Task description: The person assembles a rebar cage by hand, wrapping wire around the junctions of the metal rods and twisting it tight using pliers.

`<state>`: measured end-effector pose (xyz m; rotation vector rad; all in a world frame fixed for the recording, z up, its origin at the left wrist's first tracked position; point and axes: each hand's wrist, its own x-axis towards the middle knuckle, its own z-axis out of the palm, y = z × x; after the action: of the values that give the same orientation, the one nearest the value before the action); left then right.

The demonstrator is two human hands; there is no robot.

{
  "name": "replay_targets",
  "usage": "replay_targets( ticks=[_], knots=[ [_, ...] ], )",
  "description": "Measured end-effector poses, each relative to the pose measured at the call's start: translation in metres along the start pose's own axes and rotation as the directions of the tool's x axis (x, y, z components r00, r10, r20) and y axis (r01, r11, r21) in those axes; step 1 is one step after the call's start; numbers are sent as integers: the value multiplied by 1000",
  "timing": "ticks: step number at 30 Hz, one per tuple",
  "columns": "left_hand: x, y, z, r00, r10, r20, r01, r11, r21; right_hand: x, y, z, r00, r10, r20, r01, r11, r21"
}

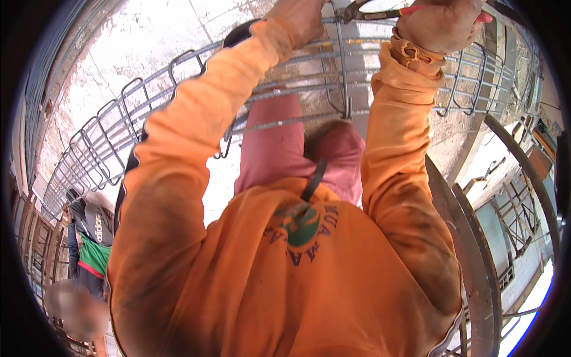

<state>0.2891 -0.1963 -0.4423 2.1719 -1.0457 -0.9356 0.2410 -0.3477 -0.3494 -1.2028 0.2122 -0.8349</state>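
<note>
A long steel rebar cage [340, 70] of lengthwise bars and bent stirrups crosses in front of my legs. My right hand [443, 27] is closed around the red-covered handles of a pair of pincers [380, 14]. The dark jaws of the pincers point left and meet the cage at a stirrup's upper corner. Just left of those jaws, my left hand [302, 19] is at the cage's top bars with its fingers curled. The upper picture edge cuts off part of that hand, and what it holds cannot be made out.
Another person [92, 238] in dark and green clothing is at the far left, beside the cage's end. Bundled steel bars [35, 89] run along the left rim. Curved brown metal beams [476, 250] stand close on my right. Pale paving [137, 41] lies beyond the cage.
</note>
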Motion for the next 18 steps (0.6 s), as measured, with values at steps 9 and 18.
replay_targets(
  ticks=[9,18],
  knots=[
    [2,-8,8,993,55,-107,-49,998,50,-1,-3,-21,985,-9,174,-49,944,325],
    [8,-21,-1,961,185,-205,-172,982,78,15,-11,34,1000,5,8,-5,1000,-14]
  ],
)
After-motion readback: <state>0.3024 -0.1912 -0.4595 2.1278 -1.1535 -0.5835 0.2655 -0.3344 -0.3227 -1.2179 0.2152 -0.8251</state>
